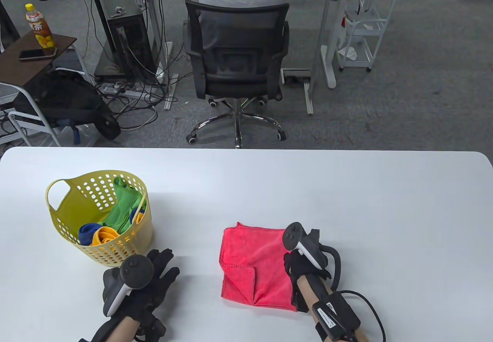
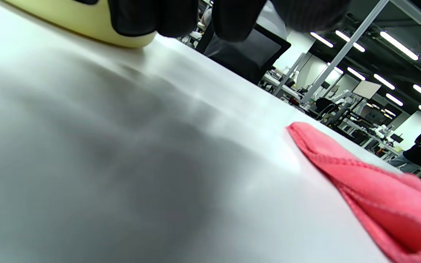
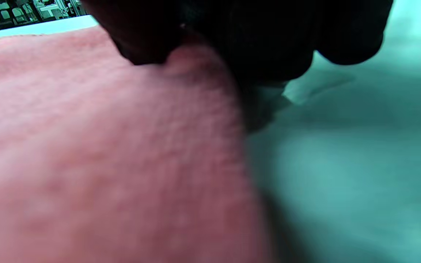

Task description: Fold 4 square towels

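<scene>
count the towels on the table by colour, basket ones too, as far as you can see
red towel, folded on the table by the right hand: 1
green towel in the yellow basket: 1
blue towel in the basket: 1
orange towel in the basket: 1
total: 4 towels, though bunched cloth in the basket could hide more

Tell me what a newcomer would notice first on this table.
A bright red towel lies partly folded near the table's front edge, with the right hand on its right edge. To the left stands a yellow basket holding green, blue and orange towels, and the left hand rests on the table just in front of it.
</scene>
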`<state>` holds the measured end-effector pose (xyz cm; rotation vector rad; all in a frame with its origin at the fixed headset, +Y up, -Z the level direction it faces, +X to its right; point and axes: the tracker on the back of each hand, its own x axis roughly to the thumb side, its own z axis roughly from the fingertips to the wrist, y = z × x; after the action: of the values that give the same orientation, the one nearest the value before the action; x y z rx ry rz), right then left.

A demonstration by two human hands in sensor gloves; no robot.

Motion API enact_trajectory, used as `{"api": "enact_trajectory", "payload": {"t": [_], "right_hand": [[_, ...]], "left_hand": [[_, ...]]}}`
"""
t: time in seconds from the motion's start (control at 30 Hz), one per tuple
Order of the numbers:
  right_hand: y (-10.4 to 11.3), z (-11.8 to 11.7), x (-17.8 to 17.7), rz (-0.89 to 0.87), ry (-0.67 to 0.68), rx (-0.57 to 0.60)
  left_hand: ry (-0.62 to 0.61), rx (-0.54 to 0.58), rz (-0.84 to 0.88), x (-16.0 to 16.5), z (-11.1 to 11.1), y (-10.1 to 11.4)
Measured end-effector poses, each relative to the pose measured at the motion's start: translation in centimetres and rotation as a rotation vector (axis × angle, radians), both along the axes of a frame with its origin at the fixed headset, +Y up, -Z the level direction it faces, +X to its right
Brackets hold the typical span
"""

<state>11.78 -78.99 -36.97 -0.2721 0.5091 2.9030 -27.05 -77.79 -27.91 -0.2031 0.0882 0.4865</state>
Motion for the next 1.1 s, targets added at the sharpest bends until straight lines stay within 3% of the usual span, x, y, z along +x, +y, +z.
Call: {"api": "enact_trajectory", "payload": {"t": [0.1, 0.27, 0.37, 0.5, 0.63, 0.8, 0.9, 1.0, 1.1], "right_hand": [[0.2, -1.2, 2.1, 0.017, -0.046, 0.016], [0.2, -2.9, 10.7, 0.169, -0.197, 0.105], [0.3, -2.8, 16.1, 0.223, -0.331, 0.136], [0.6, -1.8, 19.7, 0.209, -0.412, 0.141], [0.5, -1.6, 17.8, 0.121, -0.271, 0.121], [1.2, -1.7, 9.5, 0.169, 0.047, 0.003], [3.7, -0.6, 4.7, -0.040, 0.262, 0.018], [5.7, 0.2, 3.6, -0.181, 0.245, 0.048], [5.1, 0.3, 5.4, -0.039, 0.016, 0.015]], "left_hand": [[0.002, -0.008, -0.022, 0.0, -0.1, -0.3], [0.001, -0.008, -0.035, 0.1, -0.1, -0.3], [-0.003, -0.021, -0.040, 0.2, -0.1, -0.5], [-0.012, -0.039, -0.054, 0.5, -0.2, -0.9], [-0.028, -0.057, -0.062, 1.0, -0.1, -1.2], [-0.051, -0.043, -0.084, 1.4, 0.2, -1.0], [-0.048, -0.028, -0.075, 1.2, 0.2, -0.7], [-0.042, -0.027, -0.067, 1.0, 0.2, -0.6], [-0.038, -0.030, -0.067, 0.9, 0.1, -0.6]]}}
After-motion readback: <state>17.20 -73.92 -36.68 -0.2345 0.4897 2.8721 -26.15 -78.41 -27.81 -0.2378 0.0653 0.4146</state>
